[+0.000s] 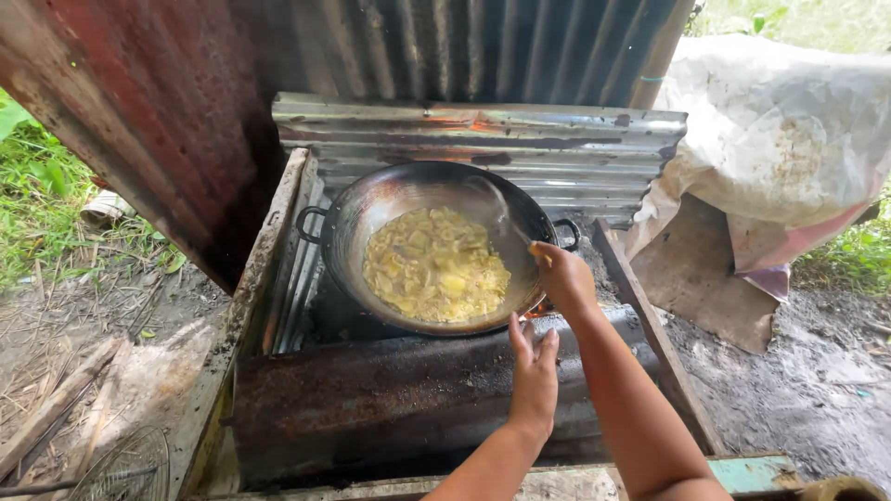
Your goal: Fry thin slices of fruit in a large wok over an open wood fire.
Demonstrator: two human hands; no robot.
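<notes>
Head view. The right hand (562,276) is closed in a fist around the handle of a metal spatula (506,225), whose blade reaches forward and to the left of the hand into a round, blackened metal wok with two loop handles (357,215). The blade itself is blurred. The wok sits directly ahead of both hands and holds a layer of pale yellow chopped food pieces (436,264), spread across its bottom just left of the right hand.

The left hand (534,371) is open, fingers straight and close together, thumb apart. It grips nothing. It hovers just below the wok's near rim, over the rusty brown metal stove front (371,390); contact with either cannot be determined. A small orange glow (536,314) shows between the two hands, under the wok.

Beyond the wok stands a corrugated grey metal sheet (483,139). Well to the right of the right hand lies a crumpled off-white tarpaulin (780,139).
</notes>
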